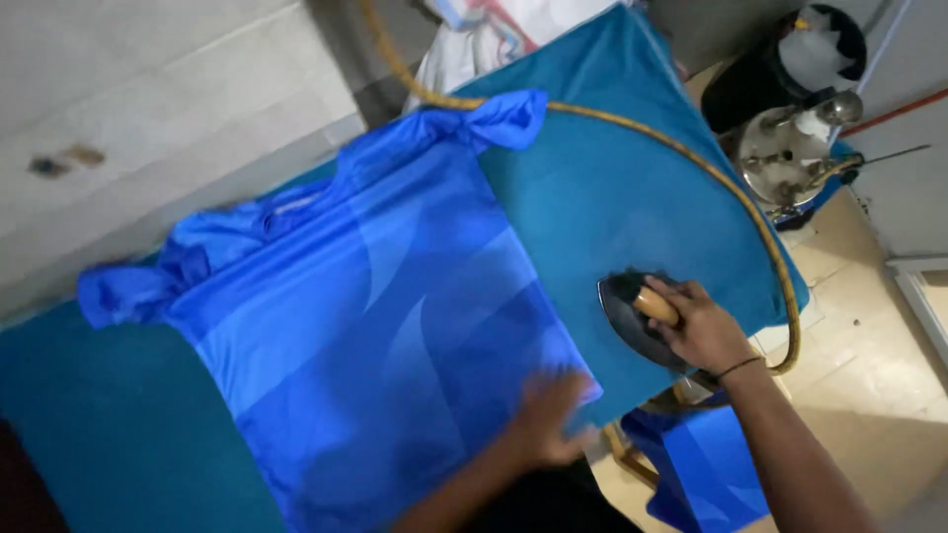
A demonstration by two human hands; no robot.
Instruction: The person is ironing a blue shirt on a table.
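Note:
A bright blue patterned garment (365, 306) lies spread flat on a teal-covered ironing table (612, 188). My left hand (548, 419) rests on the garment's near right edge, fingers apart and blurred. My right hand (701, 326) is closed around the wooden handle of a dark iron (627, 316), which sits on the teal cover to the right of the garment. A yellowish braided hose (711, 173) arcs from the iron across the table's far side.
A metal steam vessel with valves (790, 158) and a black container (750, 79) stand beyond the table's right corner. More blue fabric (706, 469) hangs below the table edge. White cloth (494, 35) lies at the far end. Tiled floor (869, 336) runs along the right.

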